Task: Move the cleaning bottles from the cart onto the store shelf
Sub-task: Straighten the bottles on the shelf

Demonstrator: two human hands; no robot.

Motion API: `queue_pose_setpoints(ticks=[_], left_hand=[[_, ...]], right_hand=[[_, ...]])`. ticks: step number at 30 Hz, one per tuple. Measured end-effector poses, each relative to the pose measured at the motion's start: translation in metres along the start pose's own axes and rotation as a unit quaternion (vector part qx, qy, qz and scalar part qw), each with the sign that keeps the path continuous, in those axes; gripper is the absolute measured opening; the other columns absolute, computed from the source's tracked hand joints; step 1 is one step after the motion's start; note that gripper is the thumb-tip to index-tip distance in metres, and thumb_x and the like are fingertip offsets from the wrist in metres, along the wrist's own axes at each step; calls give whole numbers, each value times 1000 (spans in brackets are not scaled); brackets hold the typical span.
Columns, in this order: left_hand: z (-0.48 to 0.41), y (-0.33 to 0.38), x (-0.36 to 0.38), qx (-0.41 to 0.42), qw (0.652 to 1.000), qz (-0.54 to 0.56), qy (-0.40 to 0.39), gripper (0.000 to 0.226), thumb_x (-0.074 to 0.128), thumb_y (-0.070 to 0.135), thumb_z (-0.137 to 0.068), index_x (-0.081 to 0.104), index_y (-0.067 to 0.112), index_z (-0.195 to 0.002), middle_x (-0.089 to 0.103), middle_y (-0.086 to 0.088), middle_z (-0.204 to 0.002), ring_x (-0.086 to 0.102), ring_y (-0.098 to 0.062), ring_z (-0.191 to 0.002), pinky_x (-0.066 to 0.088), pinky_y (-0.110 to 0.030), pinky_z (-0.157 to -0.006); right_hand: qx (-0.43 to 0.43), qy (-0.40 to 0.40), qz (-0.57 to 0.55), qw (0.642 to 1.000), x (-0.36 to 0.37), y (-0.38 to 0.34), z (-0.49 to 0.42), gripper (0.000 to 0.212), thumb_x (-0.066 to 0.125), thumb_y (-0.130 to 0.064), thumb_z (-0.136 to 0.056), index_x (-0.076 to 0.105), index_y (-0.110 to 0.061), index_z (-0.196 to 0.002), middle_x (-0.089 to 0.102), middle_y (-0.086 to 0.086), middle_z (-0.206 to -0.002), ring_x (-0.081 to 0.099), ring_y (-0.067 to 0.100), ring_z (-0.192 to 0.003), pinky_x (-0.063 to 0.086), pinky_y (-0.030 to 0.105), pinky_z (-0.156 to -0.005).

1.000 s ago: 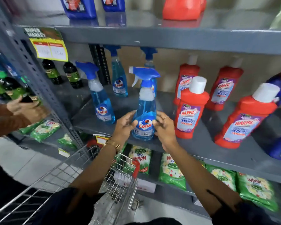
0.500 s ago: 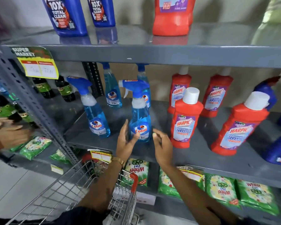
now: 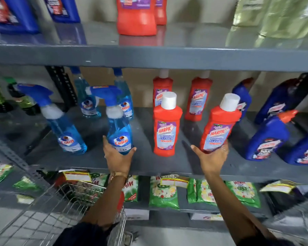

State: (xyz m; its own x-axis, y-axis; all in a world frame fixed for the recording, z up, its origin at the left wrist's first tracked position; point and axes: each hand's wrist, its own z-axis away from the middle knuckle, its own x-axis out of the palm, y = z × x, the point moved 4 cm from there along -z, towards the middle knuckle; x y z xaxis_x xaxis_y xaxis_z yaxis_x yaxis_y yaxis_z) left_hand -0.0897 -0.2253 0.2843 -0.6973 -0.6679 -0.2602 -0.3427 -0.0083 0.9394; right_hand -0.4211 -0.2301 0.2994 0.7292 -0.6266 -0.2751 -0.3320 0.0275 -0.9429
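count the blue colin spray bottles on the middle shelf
4: front-left bottle, front-centre bottle touched by the left hand, and behind them the back-left bottle and back-right bottle. More may be hidden behind these.

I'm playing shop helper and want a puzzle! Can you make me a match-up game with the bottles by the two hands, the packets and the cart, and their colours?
Things:
1. spray bottle at the left hand
2. bottle at the right hand
3. packets on the lower shelf
4. cart

Colours:
A. green
B. red with a white cap
C. silver wire
D. see-through blue

Pairs: 1-D, 2-B, 3-A, 4-C
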Motion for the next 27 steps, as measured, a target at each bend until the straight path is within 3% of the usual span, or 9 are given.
queue_pose_setpoints(ticks=[3, 6, 9, 11, 13, 16, 19, 22, 27], left_hand=[[1, 1, 0, 5, 1000, -10, -7, 125, 91, 21, -52, 14, 6, -149, 33, -19, -149, 38, -31, -136, 32, -35, -112], [17, 4, -1, 36, 997, -71, 21, 129, 87, 43, -53, 7, 11, -149, 22, -23, -153, 20, -39, -143, 17, -55, -118], [57, 19, 9, 118, 990, -76, 27, 121, 75, 58, -59, 11, 9, -148, 18, -21, -155, 12, -33, -146, 1, -48, -121], [84, 33, 27, 163, 985, -51, -18, 116, 73, 57, -61, 14, 6, -147, 21, -20, -155, 15, -30, -146, 5, -41, -122], [99, 42, 47, 140, 989, -18, -49, 118, 75, 55, -59, 13, 6, -147, 22, -17, -155, 19, -28, -145, 15, -40, -121], [97, 54, 75, 60, 996, 27, -68, 129, 84, 47, -53, 6, 8, -148, 23, -18, -153, 25, -29, -142, 26, -44, -118], [89, 56, 99, 17, 996, 34, -85, 131, 90, 24, -51, 4, 10, -149, 31, -22, -146, 37, -31, -135, 35, -39, -112], [89, 50, 109, 13, 996, -7, -89, 126, 89, 22, -54, 7, 12, -148, 35, -19, -147, 38, -34, -135, 38, -48, -110], [88, 41, 114, 13, 997, -17, -80, 117, 88, 27, -53, 16, 19, -145, 45, -14, -142, 48, -31, -127, 45, -52, -104]], right_hand=[[26, -9, -4, 1000, 0, 4, -2, 77, 90, -13, -56, 45, -3, -118, 64, 20, -113, 63, 32, -103, 39, 17, -81], [18, -7, -8, 1000, -3, 12, 1, 78, 90, -21, -58, 44, -4, -119, 64, 19, -114, 62, 29, -103, 41, 22, -82], [7, -35, -8, 999, -4, 17, -2, 84, 90, -27, -57, 43, -5, -123, 62, 17, -117, 60, 30, -108, 42, 28, -87], [-3, -53, -15, 998, -6, 16, -2, 94, 90, -30, -57, 38, -5, -131, 58, 16, -126, 56, 28, -117, 41, 28, -94], [-22, -39, -35, 998, -17, 17, 2, 109, 89, -33, -58, 27, -7, -143, 44, 13, -144, 42, 20, -132, 32, 25, -108], [-45, 64, -73, 994, -56, 23, 3, 111, 84, -36, -62, 21, -2, -146, 29, 19, -151, 28, 21, -140, 15, 11, -113], [-55, 152, -10, 987, -102, 36, -25, 123, 85, -49, -56, 18, 3, -145, 29, 28, -147, 26, 35, -138, 12, 22, -115], [-19, 117, 41, 992, -123, 44, -66, 132, 91, -37, -50, 11, 5, -146, 23, 28, -151, 22, 38, -141, 13, 36, -115], [-9, 67, 16, 998, -124, 57, -97, 109, 94, -19, -45, 35, -4, -136, 55, 18, -128, 55, 29, -115, 42, 32, -100]])
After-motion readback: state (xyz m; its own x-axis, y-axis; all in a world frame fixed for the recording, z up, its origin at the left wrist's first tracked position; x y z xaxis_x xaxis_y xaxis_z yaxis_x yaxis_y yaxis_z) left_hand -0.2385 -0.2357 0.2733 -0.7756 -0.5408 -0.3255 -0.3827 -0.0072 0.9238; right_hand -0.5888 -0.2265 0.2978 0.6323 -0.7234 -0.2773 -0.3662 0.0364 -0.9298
